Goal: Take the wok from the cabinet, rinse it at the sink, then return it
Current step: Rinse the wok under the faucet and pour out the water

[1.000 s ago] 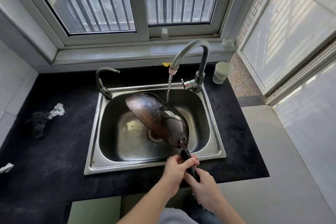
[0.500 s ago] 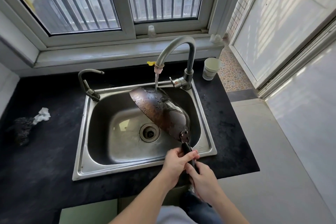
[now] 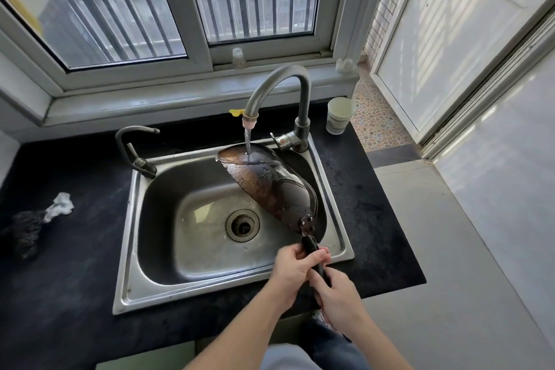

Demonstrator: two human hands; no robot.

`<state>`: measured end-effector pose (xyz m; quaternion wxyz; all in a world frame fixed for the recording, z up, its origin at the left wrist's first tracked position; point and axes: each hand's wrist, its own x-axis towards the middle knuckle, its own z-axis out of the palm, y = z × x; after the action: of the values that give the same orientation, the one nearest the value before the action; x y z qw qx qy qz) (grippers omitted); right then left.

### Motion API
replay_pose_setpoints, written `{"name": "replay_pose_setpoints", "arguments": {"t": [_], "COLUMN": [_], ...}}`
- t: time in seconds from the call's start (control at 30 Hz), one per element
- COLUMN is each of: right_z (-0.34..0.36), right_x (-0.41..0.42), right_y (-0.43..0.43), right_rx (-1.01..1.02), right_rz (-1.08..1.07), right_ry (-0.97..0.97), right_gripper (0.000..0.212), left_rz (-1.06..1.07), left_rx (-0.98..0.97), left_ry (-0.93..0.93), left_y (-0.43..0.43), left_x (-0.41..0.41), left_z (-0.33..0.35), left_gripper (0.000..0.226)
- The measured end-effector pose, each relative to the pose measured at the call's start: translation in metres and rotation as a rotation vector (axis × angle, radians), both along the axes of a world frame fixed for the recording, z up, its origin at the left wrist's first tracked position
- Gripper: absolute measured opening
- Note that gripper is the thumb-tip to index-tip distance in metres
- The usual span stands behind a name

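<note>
Wok tilted over sink, under tap stream; left hand, right hand grip handle.

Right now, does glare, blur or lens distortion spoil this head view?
Head view: sharp, daylit through the window; wide-angle lens bows the countertop edges; striped sunlight glares on the white door at right; the left wall of the sink is shadowed; wok, left hand and right hand read clearly.

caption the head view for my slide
Left hand and right hand tilt the wok by its handle under the running tap over the sink
</note>
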<state>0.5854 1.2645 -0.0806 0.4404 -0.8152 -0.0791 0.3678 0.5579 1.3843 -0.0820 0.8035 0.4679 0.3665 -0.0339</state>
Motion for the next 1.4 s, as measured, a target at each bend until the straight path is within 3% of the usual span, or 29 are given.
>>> {"name": "replay_pose_setpoints", "arguments": {"t": [0.33, 0.73, 0.83, 0.93, 1.0, 1.23, 1.4], "right_z": [0.001, 0.008, 0.013, 0.014, 0.013, 0.014, 0.022], "right_x": [0.006, -0.002, -0.006, -0.013, -0.017, -0.03, -0.031], "right_y": [-0.001, 0.005, 0.006, 0.007, 0.008, 0.013, 0.02], "right_rx": [0.014, 0.012, 0.103, 0.212, 0.242, 0.197, -0.007], "right_rz": [0.002, 0.165, 0.207, 0.211, 0.208, 0.228, 0.262], "right_ry": [0.015, -0.1, 0.0, 0.218, 0.345, 0.489, 0.377], "right_gripper": [0.036, 0.013, 0.01, 0.008, 0.021, 0.034, 0.014], "left_rz": [-0.018, 0.087, 0.168, 0.223, 0.234, 0.247, 0.244], "left_rx": [0.01, -0.082, -0.229, -0.421, -0.465, -0.208, -0.122], "left_ry": [0.003, -0.03, -0.059, -0.105, -0.114, -0.007, 0.037], "left_y": [-0.001, 0.01, 0.011, 0.012, 0.012, 0.014, 0.016], "left_x": [0.006, -0.016, -0.03, -0.044, -0.05, -0.063, -0.068], "left_z": [0.0, 0.005, 0.005, 0.006, 0.008, 0.007, 0.005], "left_gripper": [0.02, 0.024, 0.031, 0.038, 0.036, 0.032, 0.031]}}
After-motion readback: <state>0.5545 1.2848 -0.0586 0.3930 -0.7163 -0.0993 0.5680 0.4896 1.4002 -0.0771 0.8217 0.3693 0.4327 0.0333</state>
